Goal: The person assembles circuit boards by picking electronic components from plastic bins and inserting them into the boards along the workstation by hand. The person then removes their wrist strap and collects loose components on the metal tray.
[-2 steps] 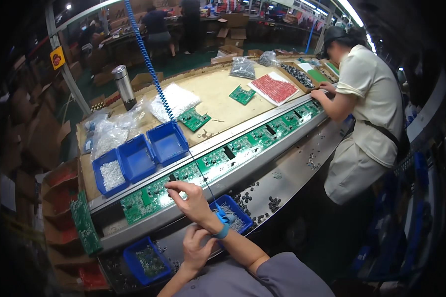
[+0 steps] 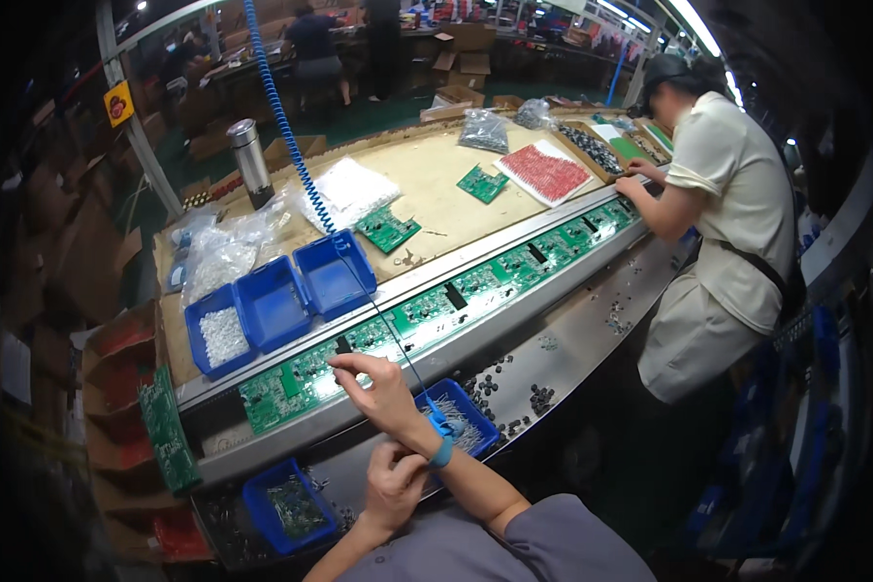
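**Blue bins along a line of green circuit boards**

Blue plastic bins sit on both sides of the row of green circuit boards that runs along the conveyor. Behind the row stand three: the left bin holds small white parts, while the middle bin and the right bin look bare. In front of the row, a bin of pale wire-leaded components lies just beside the right wrist, and another bin of dark greenish parts sits lower left.

Over the near edge of the row, the right hand hangs, fingers loosely curled and pinched; whether they hold a part I cannot tell. Its wrist wears a blue grounding strap on a coiled cord. Below the row, the left hand grips that right wrist, fingers wrapped closed.
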`<action>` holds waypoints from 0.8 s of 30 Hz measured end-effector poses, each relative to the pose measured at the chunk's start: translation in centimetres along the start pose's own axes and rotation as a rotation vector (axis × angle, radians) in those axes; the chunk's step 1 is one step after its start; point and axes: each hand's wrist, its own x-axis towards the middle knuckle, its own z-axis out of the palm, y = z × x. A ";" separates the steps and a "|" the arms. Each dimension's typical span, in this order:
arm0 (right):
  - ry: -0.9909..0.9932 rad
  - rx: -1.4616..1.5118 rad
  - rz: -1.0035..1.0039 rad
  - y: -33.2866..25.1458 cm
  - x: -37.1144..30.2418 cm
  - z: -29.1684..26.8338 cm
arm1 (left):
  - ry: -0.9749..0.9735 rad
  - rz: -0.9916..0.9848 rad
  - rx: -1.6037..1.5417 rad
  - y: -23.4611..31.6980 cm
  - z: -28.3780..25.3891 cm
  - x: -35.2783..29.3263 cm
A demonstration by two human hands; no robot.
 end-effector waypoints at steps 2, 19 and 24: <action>0.016 0.041 0.042 0.0 -0.3 0.3 | -0.002 0.019 -0.037 -0.1 -0.2 -0.6; -1.005 0.318 0.274 -2.8 -5.3 4.7 | 0.451 -0.420 -0.558 -0.7 -9.6 -4.0; -1.015 0.220 0.185 -3.8 -7.3 3.8 | 0.373 -0.487 -0.478 -0.4 -10.3 -5.5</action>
